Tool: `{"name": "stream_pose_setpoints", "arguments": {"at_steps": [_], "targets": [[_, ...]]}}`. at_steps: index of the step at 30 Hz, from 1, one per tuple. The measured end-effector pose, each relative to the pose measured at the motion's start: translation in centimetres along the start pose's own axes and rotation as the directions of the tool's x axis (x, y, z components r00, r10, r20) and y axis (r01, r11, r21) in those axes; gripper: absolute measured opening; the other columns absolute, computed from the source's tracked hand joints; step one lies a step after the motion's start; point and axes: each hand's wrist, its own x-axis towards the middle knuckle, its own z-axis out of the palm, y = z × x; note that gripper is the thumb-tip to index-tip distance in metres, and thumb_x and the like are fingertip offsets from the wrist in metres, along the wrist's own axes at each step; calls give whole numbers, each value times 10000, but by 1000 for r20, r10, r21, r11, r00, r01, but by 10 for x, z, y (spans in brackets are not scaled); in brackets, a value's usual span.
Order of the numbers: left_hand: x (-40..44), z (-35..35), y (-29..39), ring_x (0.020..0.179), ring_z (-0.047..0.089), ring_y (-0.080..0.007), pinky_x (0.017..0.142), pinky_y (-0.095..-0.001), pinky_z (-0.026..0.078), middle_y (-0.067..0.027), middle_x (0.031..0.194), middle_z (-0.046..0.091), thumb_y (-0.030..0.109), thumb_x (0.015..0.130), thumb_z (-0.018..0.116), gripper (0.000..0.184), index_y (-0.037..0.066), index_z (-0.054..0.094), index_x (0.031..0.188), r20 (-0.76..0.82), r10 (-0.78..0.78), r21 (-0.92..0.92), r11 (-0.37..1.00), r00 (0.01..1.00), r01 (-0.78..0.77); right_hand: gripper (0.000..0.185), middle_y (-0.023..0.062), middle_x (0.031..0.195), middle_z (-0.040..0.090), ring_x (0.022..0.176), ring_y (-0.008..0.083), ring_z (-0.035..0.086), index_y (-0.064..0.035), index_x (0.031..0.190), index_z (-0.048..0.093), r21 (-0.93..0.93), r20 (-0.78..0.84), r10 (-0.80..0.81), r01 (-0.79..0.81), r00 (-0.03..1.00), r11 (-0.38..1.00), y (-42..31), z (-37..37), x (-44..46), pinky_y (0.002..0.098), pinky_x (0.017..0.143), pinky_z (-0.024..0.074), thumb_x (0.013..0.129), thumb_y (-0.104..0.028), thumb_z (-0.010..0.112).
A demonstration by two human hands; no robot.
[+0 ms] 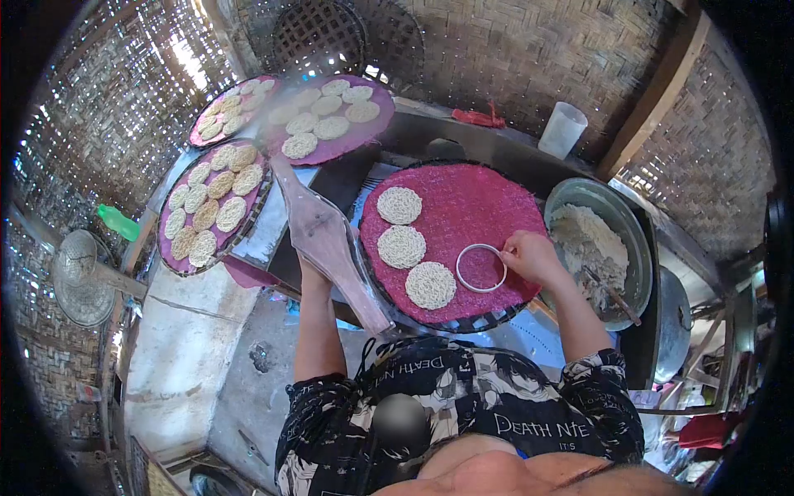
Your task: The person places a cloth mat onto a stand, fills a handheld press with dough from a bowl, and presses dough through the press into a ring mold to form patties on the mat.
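My right hand [529, 258] pinches the right rim of a thin white ring [480, 291]. The ring lies on or just above a round tray [488, 198] lined with pink-red cloth. Left of the ring, three pale round noodle-like cakes [431, 285] form a column on that cloth. My left hand [311, 271] is beside and partly under a wooden lever-like board [318, 227] with a broad middle. The board hides its fingers, so its grip does not show.
A large basin [637, 307] of pale crumbly dough, with a stick in it, stands at right. Trays of similar cakes [204, 215] are at left and back. A white plastic container [563, 131] stands by the woven wall [513, 54]. A green bottle [118, 222] is at far left.
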Motion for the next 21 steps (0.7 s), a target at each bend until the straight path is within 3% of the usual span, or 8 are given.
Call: {"name": "stream_pose_setpoints", "arguments": {"at_steps": [1,10,11,14,16,17,19,21], "targets": [[-3,4,4,718,583,-178,638,-337,530,-50,836,572,123,824,590,170,30,531,953,21,-83,-148,985,996,85,221,136,823,610,798,326,593,-66,766,649,5,24,23,-23,999,1000,3,4,-2,430,705,466,734,-271,573],[-28,29,5,703,614,-185,659,-323,528,-75,855,617,134,779,643,247,10,566,978,42,-80,1,997,996,80,322,122,835,605,808,293,597,-71,788,654,66,16,-142,141,990,988,21,-8,-19,402,689,469,747,-388,624],[-32,40,8,706,619,-183,659,-325,525,-74,845,626,146,757,659,245,16,582,950,75,49,267,961,996,-68,332,123,849,602,818,293,592,-73,837,653,134,-43,-150,155,988,979,20,-17,-23,393,702,468,747,-391,627],[-37,75,7,727,641,-217,669,-347,508,-87,794,659,207,670,697,242,41,633,835,486,188,778,352,853,-521,414,134,910,583,849,298,574,-70,1013,613,294,-257,-229,301,939,907,4,-54,-39,372,745,462,754,-391,631],[-58,127,0,740,623,-316,668,-399,489,-140,769,637,255,630,711,263,57,626,780,448,167,784,399,878,-476,527,150,974,556,870,307,556,-55,1173,537,314,-448,-349,510,823,801,-3,-69,-44,364,779,454,767,-379,626],[-74,162,5,722,612,-332,657,-423,478,-155,746,624,275,619,712,271,56,610,741,476,122,831,262,871,-491,571,162,999,537,882,316,547,-39,1219,479,310,-471,-379,552,796,774,-8,-79,-49,370,796,448,765,-353,627],[-92,203,-19,617,592,-309,580,-423,449,-132,639,580,243,600,700,240,77,577,722,714,222,673,47,664,-738,676,187,1049,500,908,334,527,-6,1310,364,293,-517,-435,631,737,718,-17,-100,-61,382,832,435,762,-300,628],[-105,238,-26,599,580,-295,565,-407,446,-109,628,567,242,599,681,233,86,565,726,731,209,628,168,650,-760,707,201,1061,483,916,345,518,28,1316,329,-63,-578,-464,530,671,846,-17,-108,-78,396,832,432,744,-259,630]]}}
